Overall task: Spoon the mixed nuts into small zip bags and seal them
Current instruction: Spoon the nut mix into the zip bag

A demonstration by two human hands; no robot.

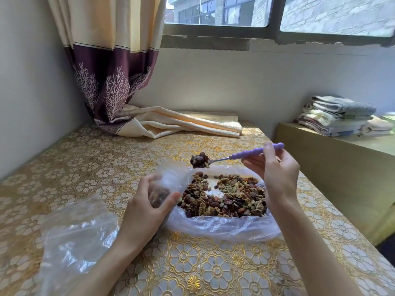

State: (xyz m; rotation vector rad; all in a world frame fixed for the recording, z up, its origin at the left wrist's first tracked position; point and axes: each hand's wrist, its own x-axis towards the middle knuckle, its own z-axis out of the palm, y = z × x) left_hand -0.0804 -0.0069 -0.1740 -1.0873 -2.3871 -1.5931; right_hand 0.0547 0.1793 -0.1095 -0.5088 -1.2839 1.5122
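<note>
Clearly, your right hand (275, 167) pinched the heaped purple-handled metal spoon (235, 157) above the pile of mixed nuts (224, 195); your left hand (147, 201) gripped the small clear zip bag (162, 184), whose sagging mouth risked spilling nuts.

From my remote seat I log: a table cover (89, 167) in gold floral pattern; a cream and maroon curtain (111, 60) hanging at the back left corner, its hem on the table; a folded cream cloth (192, 122) lying just beside that hem; a window (277, 16) above, facing a grey building; a stack of folded towels (337, 114) on a yellowish ledge (320, 150) at right.
</note>
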